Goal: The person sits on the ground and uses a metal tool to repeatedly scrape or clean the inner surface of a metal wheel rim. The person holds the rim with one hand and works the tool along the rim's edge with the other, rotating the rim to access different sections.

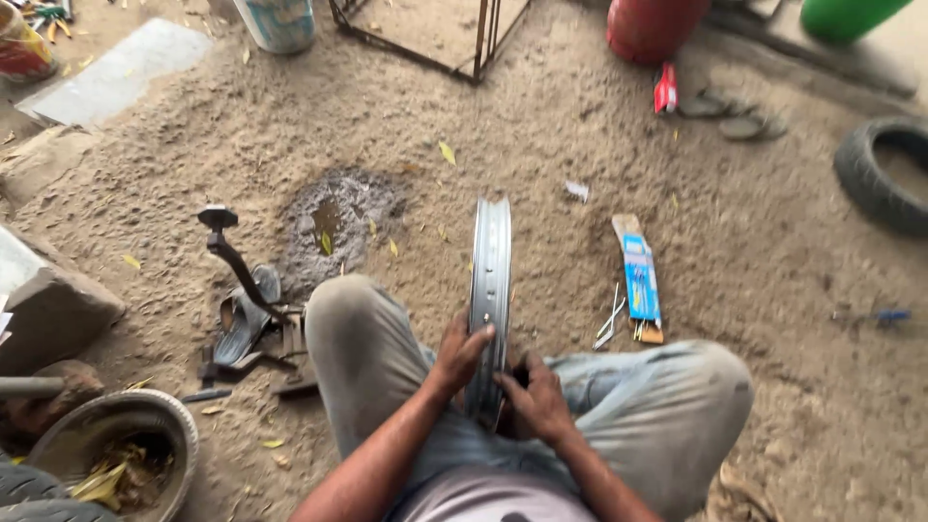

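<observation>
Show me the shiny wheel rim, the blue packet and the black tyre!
wheel rim (pixel 490 261), head view, upper metal band.
blue packet (pixel 640 280), head view, its middle.
black tyre (pixel 863 179), head view, left side of tread.

Bare metal wheel rim (pixel 489 280), grey, with spoke holes, standing upright on edge on sandy ground between the knees.
</observation>
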`<state>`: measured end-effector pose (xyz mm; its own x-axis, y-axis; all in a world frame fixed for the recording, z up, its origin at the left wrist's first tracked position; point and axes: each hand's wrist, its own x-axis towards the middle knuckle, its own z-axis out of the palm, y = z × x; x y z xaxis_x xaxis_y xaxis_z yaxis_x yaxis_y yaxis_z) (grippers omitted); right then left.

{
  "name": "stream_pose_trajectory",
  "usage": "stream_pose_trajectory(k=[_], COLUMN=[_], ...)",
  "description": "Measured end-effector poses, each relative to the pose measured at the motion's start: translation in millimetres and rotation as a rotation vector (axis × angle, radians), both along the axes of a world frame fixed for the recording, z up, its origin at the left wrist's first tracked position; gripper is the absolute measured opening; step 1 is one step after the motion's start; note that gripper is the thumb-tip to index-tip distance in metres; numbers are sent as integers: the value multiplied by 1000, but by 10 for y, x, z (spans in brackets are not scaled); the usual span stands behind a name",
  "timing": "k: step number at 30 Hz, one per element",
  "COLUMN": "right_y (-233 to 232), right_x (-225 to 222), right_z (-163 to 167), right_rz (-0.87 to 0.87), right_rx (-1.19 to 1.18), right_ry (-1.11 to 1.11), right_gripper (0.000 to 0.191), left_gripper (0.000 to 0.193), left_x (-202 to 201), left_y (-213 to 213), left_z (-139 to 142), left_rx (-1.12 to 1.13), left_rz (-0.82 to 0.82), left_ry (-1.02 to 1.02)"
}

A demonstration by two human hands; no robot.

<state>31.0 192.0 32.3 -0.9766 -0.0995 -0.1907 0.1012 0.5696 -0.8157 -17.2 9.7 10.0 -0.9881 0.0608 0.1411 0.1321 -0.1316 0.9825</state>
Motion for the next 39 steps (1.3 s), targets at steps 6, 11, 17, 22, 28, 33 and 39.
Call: stream_pose_trajectory(k=[6, 11, 17, 22, 28, 33, 39], right_y=[8, -4, 309, 251, 276, -13, -16], right_x=[-140, -396, -370, -389, -907, -1311, -1205], right_z=[-207, -488, -372, -276, 32, 125, 127], right_rz=[-398, -185, -173, -29, -127, -45, -156], right_rx=[-909, -611, -238, -223, -306, -358, -161], right_ry=[-460, -72, -87, 87, -104, 100, 32], right_gripper=[26, 23, 21, 20, 28, 28, 39], left_gripper=[50, 41, 48, 48, 45, 46, 48], left_x=[52, 139, 23, 5, 3, 3, 63], left_y=[34, 47, 13, 22, 2, -15, -60], left_z=[-17, 39, -88, -188, -119, -55, 15], left_rx=[-64, -341, -147, -18, 176, 231, 226], left_rz=[64, 174, 31, -136, -209, -228, -200], left_ry=[-94, -22, -158, -438, -425, -443, -457])
